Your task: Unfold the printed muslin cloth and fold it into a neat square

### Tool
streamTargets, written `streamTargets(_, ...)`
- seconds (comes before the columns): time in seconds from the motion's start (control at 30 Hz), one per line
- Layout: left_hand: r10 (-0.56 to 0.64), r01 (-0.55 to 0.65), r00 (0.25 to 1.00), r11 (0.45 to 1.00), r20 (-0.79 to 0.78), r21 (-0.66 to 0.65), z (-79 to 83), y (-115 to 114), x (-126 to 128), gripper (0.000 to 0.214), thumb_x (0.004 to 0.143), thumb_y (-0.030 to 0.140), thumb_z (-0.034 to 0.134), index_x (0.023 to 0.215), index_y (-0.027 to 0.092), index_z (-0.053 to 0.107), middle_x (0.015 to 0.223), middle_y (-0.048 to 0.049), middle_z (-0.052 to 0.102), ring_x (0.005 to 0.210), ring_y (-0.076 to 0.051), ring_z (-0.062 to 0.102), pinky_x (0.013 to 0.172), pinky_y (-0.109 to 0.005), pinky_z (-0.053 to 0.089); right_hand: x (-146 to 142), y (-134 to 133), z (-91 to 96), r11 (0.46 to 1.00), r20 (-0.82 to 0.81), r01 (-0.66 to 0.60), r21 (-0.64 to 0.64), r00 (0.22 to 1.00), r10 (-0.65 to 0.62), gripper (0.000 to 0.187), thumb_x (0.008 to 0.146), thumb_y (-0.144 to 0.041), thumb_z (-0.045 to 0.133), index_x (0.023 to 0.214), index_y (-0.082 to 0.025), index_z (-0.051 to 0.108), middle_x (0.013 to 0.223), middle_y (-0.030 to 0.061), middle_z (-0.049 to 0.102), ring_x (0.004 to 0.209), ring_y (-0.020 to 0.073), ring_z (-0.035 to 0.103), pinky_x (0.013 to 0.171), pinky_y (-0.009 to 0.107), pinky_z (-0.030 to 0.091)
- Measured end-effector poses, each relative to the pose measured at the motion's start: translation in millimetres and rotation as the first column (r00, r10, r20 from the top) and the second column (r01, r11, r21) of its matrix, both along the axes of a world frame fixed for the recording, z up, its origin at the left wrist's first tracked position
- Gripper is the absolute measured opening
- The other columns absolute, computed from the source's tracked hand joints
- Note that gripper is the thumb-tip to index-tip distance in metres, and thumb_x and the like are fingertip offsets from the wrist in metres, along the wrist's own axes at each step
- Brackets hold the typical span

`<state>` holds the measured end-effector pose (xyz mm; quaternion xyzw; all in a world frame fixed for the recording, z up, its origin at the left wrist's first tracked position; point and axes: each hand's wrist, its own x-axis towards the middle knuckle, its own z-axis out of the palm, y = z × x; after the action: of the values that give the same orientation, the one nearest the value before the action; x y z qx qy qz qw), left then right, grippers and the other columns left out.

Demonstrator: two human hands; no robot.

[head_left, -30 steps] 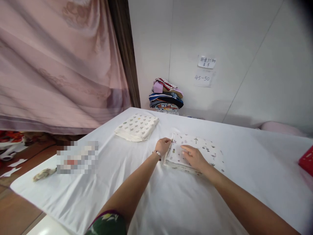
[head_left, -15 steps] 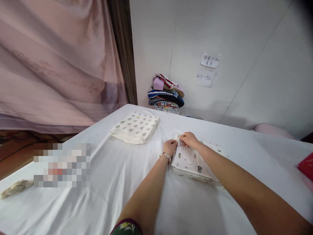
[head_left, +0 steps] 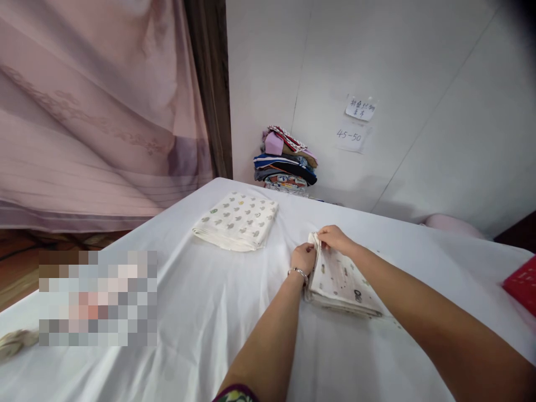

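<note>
A folded white cloth (head_left: 341, 282) with small dark and coloured prints lies in several layers on the white-covered surface. At its far left corner my left hand (head_left: 304, 258) is closed on the edge, fingers bent and thumb inward. My right hand (head_left: 337, 239) pinches the same edge just beside it, at the far side. Between the hands the edge stands slightly raised. My right forearm hides part of the cloth's right side. Farther left lies a second folded cloth (head_left: 238, 220), white with grey leaf-like prints, apart from both hands.
A pile of folded fabrics (head_left: 285, 162) stands beyond the far edge, against the wall. Pink curtains (head_left: 104, 123) hang on the left. A red object (head_left: 522, 286) lies at the right edge. A beige bundle (head_left: 17, 341) lies lower left, beside a blurred-out patch.
Both hands and the held cloth have shifted a little to the right, and the cloth's left edge now stands up more between the fingers. The view has also shifted slightly.
</note>
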<state>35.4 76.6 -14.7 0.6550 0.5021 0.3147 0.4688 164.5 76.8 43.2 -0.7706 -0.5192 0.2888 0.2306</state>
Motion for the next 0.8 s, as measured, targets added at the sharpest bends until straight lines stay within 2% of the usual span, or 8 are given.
streamTargets(0.07,-0.016,0.016,1.0,1.0,0.001,0.004,1.9,-1.2,-0.8,0.024,0.075,0.021,0.054,0.093,0.022,0.07,0.086,-0.0031,0.071,0.08,-0.016,0.063,0.071,-0.023,0.045,-3.0,1.8,2.2,1.0,-0.015,-0.011,0.018,1.0,0.012,0.012,0.07,-0.011,0.05,0.065,-0.014,0.061,0.048,-0.0018,0.059,0.041,0.0077,0.052,0.04,0.015,0.036)
streamTargets(0.17,-0.013,0.013,1.0,1.0,-0.001,-0.003,3.2,-2.1,-1.0,0.023,0.075,0.019,0.053,0.089,0.022,0.07,0.088,-0.0035,0.071,0.082,-0.016,0.063,0.072,-0.023,0.045,-7.6,2.9,2.6,0.999,-0.026,-0.031,-0.025,0.999,0.03,0.011,0.067,-0.009,0.051,0.059,-0.014,0.057,0.043,-0.0017,0.056,0.036,0.0083,0.049,0.037,0.016,0.034)
streamTargets(0.37,0.035,-0.035,0.999,0.999,-0.002,-0.035,2.5,-0.8,0.2,0.025,0.074,0.018,0.051,0.093,0.019,0.068,0.093,-0.0052,0.07,0.086,-0.017,0.063,0.075,-0.023,0.045,-12.2,-1.1,6.3,0.996,0.004,-0.042,-0.075,0.999,0.043,0.011,0.066,-0.007,0.052,0.058,-0.014,0.055,0.039,-0.0025,0.053,0.032,0.0079,0.047,0.036,0.016,0.034)
streamTargets(0.53,0.026,-0.026,1.0,0.999,-0.008,-0.047,7.0,-3.3,-0.5,0.022,0.079,0.031,0.05,0.084,0.019,0.068,0.085,-0.0048,0.07,0.079,-0.017,0.063,0.067,-0.024,0.044,-12.1,-3.5,10.0,0.99,0.014,-0.085,-0.111,0.996,0.087,0.012,0.074,-0.015,0.053,0.062,-0.014,0.056,0.046,-0.0007,0.057,0.042,0.0099,0.055,0.041,0.016,0.041)
streamTargets(0.6,0.022,-0.023,1.0,0.999,-0.016,-0.036,8.1,-6.0,-0.3,0.025,0.078,0.038,0.052,0.085,0.02,0.067,0.082,-0.0047,0.07,0.077,-0.018,0.062,0.065,-0.024,0.043,-8.7,1.7,12.2,0.986,0.035,-0.104,-0.133,0.993,0.109,0.017,0.079,-0.022,0.051,0.065,-0.014,0.058,0.054,0.0017,0.061,0.046,0.0099,0.057,0.043,0.016,0.042)
streamTargets(0.7,0.017,-0.018,0.999,1.0,-0.028,-0.021,7.6,-10.0,0.9,0.026,0.072,0.037,0.058,0.092,0.021,0.065,0.081,-0.0035,0.069,0.075,-0.018,0.062,0.063,-0.024,0.042,-1.5,19.1,16.7,0.983,0.129,-0.094,-0.158,0.985,0.115,0.021,0.083,-0.027,0.048,0.074,-0.013,0.061,0.069,0.0048,0.066,0.049,0.0085,0.057,0.042,0.016,0.04)
streamTargets(0.8,0.017,-0.017,0.999,1.0,-0.047,0.006,6.2,-12.2,1.8,0.026,0.073,0.033,0.056,0.094,0.021,0.064,0.082,-0.0033,0.069,0.076,-0.018,0.061,0.064,-0.024,0.041,2.2,42.0,20.4,0.974,0.278,-0.073,-0.214,0.952,0.132,0.021,0.079,-0.028,0.053,0.072,-0.011,0.063,0.064,0.0067,0.065,0.048,0.0103,0.056,0.042,0.018,0.038)
